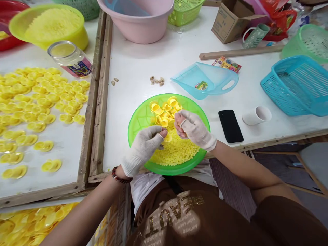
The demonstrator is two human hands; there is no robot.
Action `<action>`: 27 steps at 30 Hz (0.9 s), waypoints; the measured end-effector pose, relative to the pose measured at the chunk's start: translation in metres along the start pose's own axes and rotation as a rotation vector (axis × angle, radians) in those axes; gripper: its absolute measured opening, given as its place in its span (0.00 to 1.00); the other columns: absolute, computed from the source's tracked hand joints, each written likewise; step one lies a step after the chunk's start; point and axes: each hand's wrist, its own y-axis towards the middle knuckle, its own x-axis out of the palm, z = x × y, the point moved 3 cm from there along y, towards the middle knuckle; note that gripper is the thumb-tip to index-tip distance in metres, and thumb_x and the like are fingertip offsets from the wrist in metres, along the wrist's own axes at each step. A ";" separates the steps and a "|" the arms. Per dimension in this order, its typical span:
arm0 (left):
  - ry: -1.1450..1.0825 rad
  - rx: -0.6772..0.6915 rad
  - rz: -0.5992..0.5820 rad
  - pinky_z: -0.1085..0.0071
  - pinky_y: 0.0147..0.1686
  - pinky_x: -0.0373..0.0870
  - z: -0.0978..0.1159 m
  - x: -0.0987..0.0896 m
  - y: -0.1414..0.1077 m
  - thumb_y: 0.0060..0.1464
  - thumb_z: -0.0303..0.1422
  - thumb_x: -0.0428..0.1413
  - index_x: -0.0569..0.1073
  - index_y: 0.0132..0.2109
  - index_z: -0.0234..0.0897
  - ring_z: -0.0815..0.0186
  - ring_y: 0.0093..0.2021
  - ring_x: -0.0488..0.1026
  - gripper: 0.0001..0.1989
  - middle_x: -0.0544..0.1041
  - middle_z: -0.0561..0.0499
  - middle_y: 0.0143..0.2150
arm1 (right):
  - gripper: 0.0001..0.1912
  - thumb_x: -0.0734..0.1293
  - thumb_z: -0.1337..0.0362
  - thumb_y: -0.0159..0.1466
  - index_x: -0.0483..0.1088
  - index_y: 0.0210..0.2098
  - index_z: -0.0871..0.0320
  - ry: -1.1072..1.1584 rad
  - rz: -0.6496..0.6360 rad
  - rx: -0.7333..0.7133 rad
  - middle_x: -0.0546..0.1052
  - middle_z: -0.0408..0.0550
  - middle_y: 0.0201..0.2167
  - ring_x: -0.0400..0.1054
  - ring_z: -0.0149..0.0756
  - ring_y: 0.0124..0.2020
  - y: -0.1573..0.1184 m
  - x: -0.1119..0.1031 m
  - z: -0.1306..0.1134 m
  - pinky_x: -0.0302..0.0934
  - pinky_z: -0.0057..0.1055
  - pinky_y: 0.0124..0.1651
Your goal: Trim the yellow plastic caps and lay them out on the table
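Observation:
A green basin [135,119] lies at the table's front edge, with yellow cup-shaped pieces [164,122] in its far part and small yellow granules [174,153] nearer me. Over the basin's left side, my left hand [147,143], in a white glove with bare fingertips, is closed with thumb and finger on a yellow piece [167,137]. My right hand [192,128], gloved the same way, is over the right side with its fingers curled together. Whatever those fingers hold, if anything, is too small to make out.
Left of a wooden divider [98,95] are many yellow pieces [38,99] and a jar [70,59]. A blue scoop [205,80] lies beyond the basin. To the right are a black phone [230,126], a white cup [257,115] and a blue basket [294,89].

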 end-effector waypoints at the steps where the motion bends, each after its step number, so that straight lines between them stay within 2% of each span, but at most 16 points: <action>1: -0.026 -0.017 -0.039 0.72 0.31 0.79 -0.001 0.005 0.001 0.58 0.45 0.62 0.80 0.40 0.36 0.66 0.32 0.74 0.16 0.76 0.50 0.35 | 0.23 0.63 0.43 0.71 0.57 0.30 0.52 0.173 0.025 0.025 0.60 0.34 0.21 0.54 0.25 0.18 0.001 0.004 -0.003 0.46 0.27 0.22; 3: -0.082 -0.052 -0.108 0.73 0.32 0.79 -0.002 0.014 0.002 0.57 0.43 0.62 0.80 0.40 0.36 0.65 0.34 0.74 0.14 0.76 0.50 0.36 | 0.25 0.66 0.40 0.67 0.57 0.31 0.52 0.390 0.079 0.035 0.60 0.33 0.21 0.54 0.24 0.17 0.003 0.013 -0.008 0.44 0.25 0.20; 6: -0.179 -0.085 -0.156 0.72 0.35 0.79 -0.005 0.022 0.003 0.57 0.41 0.63 0.80 0.43 0.36 0.63 0.38 0.76 0.13 0.78 0.49 0.38 | 0.27 0.69 0.38 0.64 0.58 0.31 0.52 0.512 0.147 -0.028 0.60 0.33 0.21 0.57 0.25 0.17 0.005 0.022 -0.010 0.48 0.25 0.19; 9: -0.278 -0.107 -0.177 0.71 0.37 0.79 -0.009 0.025 0.004 0.57 0.41 0.63 0.80 0.46 0.36 0.62 0.40 0.77 0.15 0.79 0.49 0.40 | 0.27 0.68 0.37 0.64 0.59 0.32 0.52 0.532 0.171 -0.076 0.60 0.33 0.21 0.59 0.25 0.18 0.006 0.024 -0.009 0.50 0.25 0.20; 12: -0.325 -0.132 -0.171 0.72 0.37 0.79 -0.010 0.026 0.005 0.56 0.41 0.64 0.80 0.46 0.35 0.65 0.38 0.77 0.15 0.79 0.49 0.41 | 0.26 0.67 0.37 0.65 0.59 0.32 0.52 0.528 0.165 -0.076 0.59 0.33 0.21 0.57 0.24 0.18 0.005 0.020 -0.011 0.47 0.24 0.20; 16: -0.380 -0.152 -0.064 0.71 0.40 0.80 -0.009 0.019 0.003 0.53 0.41 0.68 0.80 0.43 0.35 0.67 0.38 0.75 0.15 0.77 0.50 0.41 | 0.24 0.66 0.40 0.68 0.59 0.32 0.52 0.448 0.180 -0.062 0.58 0.33 0.20 0.53 0.24 0.17 -0.001 0.008 -0.012 0.44 0.25 0.19; 19: -0.464 -0.186 -0.007 0.72 0.41 0.81 -0.007 0.012 -0.001 0.49 0.38 0.71 0.80 0.41 0.35 0.67 0.40 0.75 0.15 0.77 0.50 0.42 | 0.20 0.62 0.43 0.72 0.60 0.34 0.52 0.197 0.188 -0.096 0.61 0.35 0.21 0.55 0.26 0.18 -0.008 -0.008 -0.005 0.48 0.27 0.22; 22: -0.511 -0.219 0.029 0.71 0.41 0.81 -0.007 0.005 -0.003 0.47 0.37 0.72 0.80 0.40 0.35 0.68 0.39 0.75 0.15 0.76 0.51 0.41 | 0.14 0.65 0.53 0.72 0.65 0.33 0.54 -0.397 0.095 -0.245 0.68 0.40 0.25 0.63 0.31 0.27 -0.013 -0.023 0.003 0.57 0.32 0.33; 24: -0.481 -0.206 0.056 0.71 0.40 0.81 -0.007 0.003 -0.003 0.47 0.37 0.72 0.80 0.38 0.34 0.68 0.38 0.75 0.15 0.75 0.51 0.39 | 0.10 0.67 0.60 0.70 0.69 0.33 0.56 -0.762 0.024 -0.356 0.73 0.44 0.29 0.66 0.35 0.33 -0.016 -0.026 0.007 0.59 0.35 0.41; 25: -0.453 -0.194 0.063 0.71 0.40 0.80 -0.008 0.003 -0.002 0.47 0.38 0.72 0.79 0.38 0.34 0.68 0.38 0.74 0.15 0.75 0.51 0.39 | 0.08 0.66 0.62 0.70 0.70 0.33 0.56 -0.853 0.005 -0.399 0.75 0.45 0.30 0.67 0.36 0.34 -0.016 -0.026 0.008 0.59 0.36 0.42; 27: -0.389 -0.172 0.066 0.72 0.37 0.79 -0.009 0.004 0.000 0.48 0.38 0.71 0.79 0.37 0.34 0.68 0.37 0.74 0.15 0.75 0.51 0.38 | 0.08 0.64 0.64 0.71 0.71 0.35 0.57 -0.857 -0.020 -0.467 0.77 0.46 0.31 0.69 0.35 0.34 -0.018 -0.021 0.006 0.61 0.34 0.41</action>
